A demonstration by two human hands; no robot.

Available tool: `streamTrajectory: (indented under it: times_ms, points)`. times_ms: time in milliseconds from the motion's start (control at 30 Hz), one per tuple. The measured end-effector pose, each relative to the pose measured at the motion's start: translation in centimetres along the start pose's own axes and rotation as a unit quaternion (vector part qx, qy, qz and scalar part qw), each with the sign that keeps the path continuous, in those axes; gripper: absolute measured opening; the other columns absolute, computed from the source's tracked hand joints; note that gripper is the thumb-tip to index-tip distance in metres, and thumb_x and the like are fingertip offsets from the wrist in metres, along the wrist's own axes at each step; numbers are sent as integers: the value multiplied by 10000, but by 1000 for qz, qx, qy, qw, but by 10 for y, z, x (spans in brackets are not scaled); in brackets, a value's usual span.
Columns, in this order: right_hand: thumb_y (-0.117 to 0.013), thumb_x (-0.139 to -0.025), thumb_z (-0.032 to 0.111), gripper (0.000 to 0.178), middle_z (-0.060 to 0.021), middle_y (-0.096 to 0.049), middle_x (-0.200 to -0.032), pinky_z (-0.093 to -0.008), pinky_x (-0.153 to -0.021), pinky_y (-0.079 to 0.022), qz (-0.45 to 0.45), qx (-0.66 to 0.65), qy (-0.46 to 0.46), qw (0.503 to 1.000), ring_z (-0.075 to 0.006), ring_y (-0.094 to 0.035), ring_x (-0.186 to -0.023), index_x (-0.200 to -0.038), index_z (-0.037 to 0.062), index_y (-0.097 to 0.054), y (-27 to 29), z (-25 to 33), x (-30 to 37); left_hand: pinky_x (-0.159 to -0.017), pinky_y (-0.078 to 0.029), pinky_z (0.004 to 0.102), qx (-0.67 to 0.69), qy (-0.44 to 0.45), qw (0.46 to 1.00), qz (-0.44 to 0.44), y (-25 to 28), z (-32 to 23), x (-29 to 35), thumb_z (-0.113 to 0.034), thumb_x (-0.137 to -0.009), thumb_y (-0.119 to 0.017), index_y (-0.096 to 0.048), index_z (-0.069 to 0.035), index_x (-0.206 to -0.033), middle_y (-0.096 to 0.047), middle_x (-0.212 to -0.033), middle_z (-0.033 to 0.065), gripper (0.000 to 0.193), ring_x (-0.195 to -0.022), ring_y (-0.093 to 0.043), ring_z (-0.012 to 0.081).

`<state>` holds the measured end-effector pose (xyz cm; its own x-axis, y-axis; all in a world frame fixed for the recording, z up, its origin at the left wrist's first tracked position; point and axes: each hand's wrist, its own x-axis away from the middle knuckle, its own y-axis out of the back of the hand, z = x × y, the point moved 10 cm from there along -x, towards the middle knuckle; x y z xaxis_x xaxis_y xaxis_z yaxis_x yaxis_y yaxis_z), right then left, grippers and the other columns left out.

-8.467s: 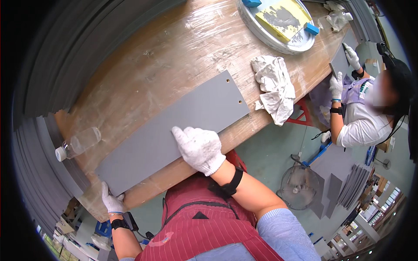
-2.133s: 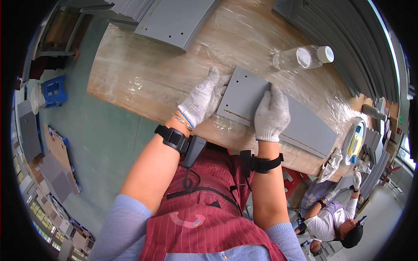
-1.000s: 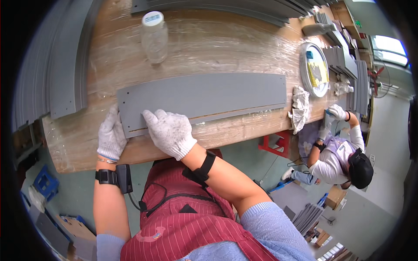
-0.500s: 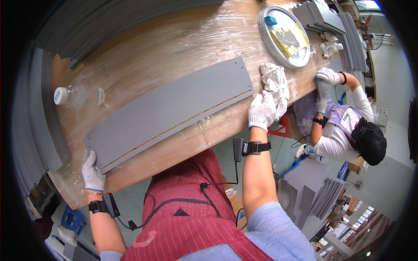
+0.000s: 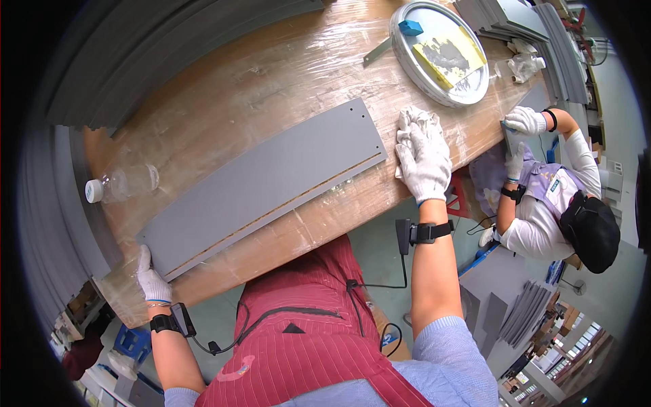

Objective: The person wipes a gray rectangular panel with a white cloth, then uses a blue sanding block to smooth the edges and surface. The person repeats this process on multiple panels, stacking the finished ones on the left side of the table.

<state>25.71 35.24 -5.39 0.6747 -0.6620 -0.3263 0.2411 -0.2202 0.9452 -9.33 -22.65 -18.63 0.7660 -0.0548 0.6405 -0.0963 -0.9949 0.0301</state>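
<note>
A long grey board (image 5: 271, 180) lies slantwise on the table, with a brown groove along its near edge and small dark holes at its ends. At its left end, my left hand (image 5: 153, 277), in a white knit glove, grips the corner; some of its fingers are hidden. My right hand (image 5: 428, 163), also gloved, is closed over a bunched white cloth (image 5: 415, 121) just beyond the board's right end. The cloth rests on the table beneath my fingers.
A round white lid (image 5: 480, 88) holds a blue block (image 5: 410, 28) and a yellow sheet (image 5: 468, 51) smeared with grey paste. A metal strip (image 5: 377, 53) pokes out beside it. Clear bottles (image 5: 129, 183) and stacked grey boards (image 5: 74, 176) surround the film-covered table (image 5: 305, 74). A co-worker (image 5: 549, 197) works at right.
My right hand has left the board's right corner and moved onto the cloth, now gripping it and bunching it up. My left hand stays at the board's left end.
</note>
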Motion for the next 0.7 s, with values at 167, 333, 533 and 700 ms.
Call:
streamTrajectory:
  times_ms: [167, 333, 533, 700]
  points:
    - [-651, -892, 82, 243, -159, -718, -1072, -371, -920, -516, -55, -406, -157, 899, -318, -671, -1029, -1121, 88, -732, 16, 28, 17, -1045, -416, 357, -27, -30, 998, -41, 3, -4, 5, -396, -928, -683, -555, 12, -1353, -593, -1318, 94, 603, -1174, -558, 229]
    - [-589, -893, 222, 282, -91, -592, -1269, -392, -793, -543, 178, -408, 128, 886, -302, -629, -1098, -1153, 137, -656, 14, 270, 8, -1043, -413, 338, -69, -39, 995, -52, 8, -8, 0, -395, -934, -681, -555, 47, -1344, -599, -1308, 101, 616, -1181, -553, 217]
    - [-624, -875, 265, 452, -144, -514, -1386, -454, -943, -474, 185, -259, 76, 945, -336, -486, -1277, -1298, 112, -582, -48, 257, -5, -1040, -414, 329, -66, -35, 996, -41, 4, -9, 1, -387, -956, -660, -528, 59, -1368, -586, -1327, 99, 621, -1187, -550, 208]
    - [-600, -943, 277, 264, -128, -683, -1133, -440, -923, -466, -28, -85, -136, 987, -312, -603, -1086, -1134, 129, -707, -24, 43, -12, -1063, -403, 335, -64, -56, 995, -47, 4, -11, 1, -364, -968, -648, -504, 58, -1391, -576, -1344, 106, 615, -1203, -542, 210]
